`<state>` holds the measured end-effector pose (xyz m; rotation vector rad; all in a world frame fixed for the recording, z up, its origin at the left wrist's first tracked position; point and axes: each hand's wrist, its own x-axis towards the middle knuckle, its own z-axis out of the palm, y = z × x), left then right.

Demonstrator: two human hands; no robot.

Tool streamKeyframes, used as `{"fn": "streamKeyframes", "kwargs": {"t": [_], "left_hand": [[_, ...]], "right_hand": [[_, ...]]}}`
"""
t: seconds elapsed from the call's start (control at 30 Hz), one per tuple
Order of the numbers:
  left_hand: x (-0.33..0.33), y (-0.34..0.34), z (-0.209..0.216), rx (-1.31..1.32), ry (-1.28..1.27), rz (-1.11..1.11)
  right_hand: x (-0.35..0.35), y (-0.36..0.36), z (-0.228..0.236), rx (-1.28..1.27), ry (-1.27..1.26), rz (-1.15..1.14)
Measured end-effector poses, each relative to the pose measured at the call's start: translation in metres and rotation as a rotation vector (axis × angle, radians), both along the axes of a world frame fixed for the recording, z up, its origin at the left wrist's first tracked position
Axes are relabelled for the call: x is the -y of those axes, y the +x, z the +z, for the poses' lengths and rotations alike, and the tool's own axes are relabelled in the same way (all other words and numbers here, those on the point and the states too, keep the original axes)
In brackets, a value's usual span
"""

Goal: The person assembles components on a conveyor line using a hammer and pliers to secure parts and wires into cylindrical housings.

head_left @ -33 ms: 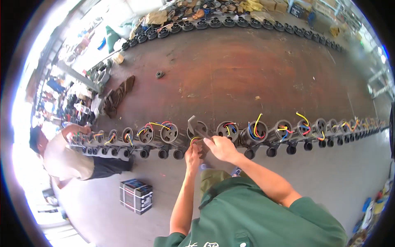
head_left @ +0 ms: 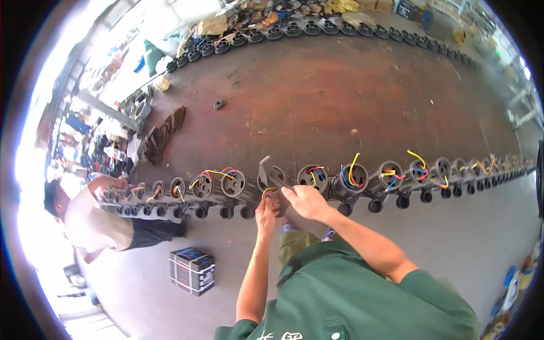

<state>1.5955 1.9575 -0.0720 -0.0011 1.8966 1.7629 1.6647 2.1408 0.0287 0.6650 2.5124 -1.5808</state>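
Housing: at table's near edge, before you | right hand: wrapped round hammer-like tool | left hand: apparently pinching yellow wire | step: seemingly tool work at housing; next move likely calls for steady wire control

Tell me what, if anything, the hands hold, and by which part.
The right hand grips a hammer-like tool by its handle; the left hand is at a yellow wire, its hold unclear.
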Motion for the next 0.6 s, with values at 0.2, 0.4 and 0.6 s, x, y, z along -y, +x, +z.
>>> {"fn": "streamKeyframes", "kwargs": {"t": [0.2, 0.4, 0.6], "left_hand": [[-0.011, 0.022, 0.042, 0.561, 0.218, 0.216], [-0.037, 0.029, 0.143, -0.512, -0.222, -0.319], [-0.089, -0.021, 0.169, -0.919, -0.477, -0.752]], "right_hand": [[-0.042, 0.061, 0.065, -0.256, -0.307, -0.226], [-0.061, 0.113, 0.068, -0.25, -0.378, -0.486], [-0.055, 0.153, 0.052, -0.234, -0.4, -0.643]]}}
